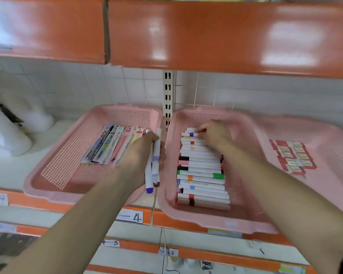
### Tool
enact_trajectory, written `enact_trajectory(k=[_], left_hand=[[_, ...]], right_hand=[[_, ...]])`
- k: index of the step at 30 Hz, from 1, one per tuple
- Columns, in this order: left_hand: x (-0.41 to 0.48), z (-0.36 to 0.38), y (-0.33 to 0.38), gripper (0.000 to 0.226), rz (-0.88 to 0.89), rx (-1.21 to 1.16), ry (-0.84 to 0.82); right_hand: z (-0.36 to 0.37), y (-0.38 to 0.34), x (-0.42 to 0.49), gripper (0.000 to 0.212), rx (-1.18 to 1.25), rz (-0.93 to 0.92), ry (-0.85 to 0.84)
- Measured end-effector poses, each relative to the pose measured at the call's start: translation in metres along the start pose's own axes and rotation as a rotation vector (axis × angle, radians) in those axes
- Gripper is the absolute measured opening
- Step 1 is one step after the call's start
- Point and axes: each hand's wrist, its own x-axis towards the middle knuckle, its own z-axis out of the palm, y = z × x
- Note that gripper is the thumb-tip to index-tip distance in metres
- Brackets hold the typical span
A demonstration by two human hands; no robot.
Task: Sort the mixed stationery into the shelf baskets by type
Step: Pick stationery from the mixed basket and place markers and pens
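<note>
Three pink mesh baskets sit side by side on the shelf. The left basket [53, 161] holds several packaged pens [107, 145]. In the middle basket [244, 175] lies a row of white markers [202, 175] with coloured bands and caps. My left hand [143, 153] grips a bundle of white markers with purple caps [153, 171], upright over the gap between the two baskets. My right hand [212, 133] reaches into the far end of the middle basket, and its fingertips pinch a white marker with a purple band [189, 134] on the row's far end.
The right basket [329, 155] holds red and white small packets [293, 159]. An orange shelf [206, 36] hangs low overhead. White bottles [10, 131] stand at the far left. A slotted upright [167, 95] runs behind the baskets. Numbered labels line the orange shelf edge [131, 216].
</note>
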Motion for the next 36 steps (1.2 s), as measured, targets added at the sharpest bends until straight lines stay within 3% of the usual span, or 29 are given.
enact_trajectory(k=[7,11,14,16,21,28,32,36], left_hand=[[0.001,0.006,0.004,0.028,0.055,-0.028,0.040],[0.003,0.017,0.006,0.026,0.110,0.078,-0.024],[0.003,0.025,0.003,0.023,0.162,0.132,-0.020],[0.001,0.029,-0.001,0.021,0.204,0.150,-0.054],[0.002,0.030,-0.006,0.017,0.261,0.203,-0.045],[0.004,0.028,-0.006,0.025,0.208,0.200,-0.082],[0.008,0.024,0.002,0.036,0.073,0.104,-0.090],[0.014,0.023,0.004,0.032,-0.007,-0.045,-0.106]], right_hand=[[-0.012,0.001,-0.015,0.021,0.088,0.006,0.041],[-0.041,-0.026,-0.058,0.014,0.479,0.028,0.164],[-0.057,-0.055,-0.102,0.018,0.793,0.036,-0.015],[-0.059,-0.067,-0.122,0.021,0.835,0.065,-0.119],[-0.062,-0.076,-0.138,0.025,0.945,0.165,-0.156],[-0.059,-0.064,-0.131,0.016,0.758,0.090,-0.048],[-0.059,-0.041,-0.112,0.017,0.433,0.034,0.069],[-0.058,-0.015,-0.077,0.018,0.191,-0.006,0.110]])
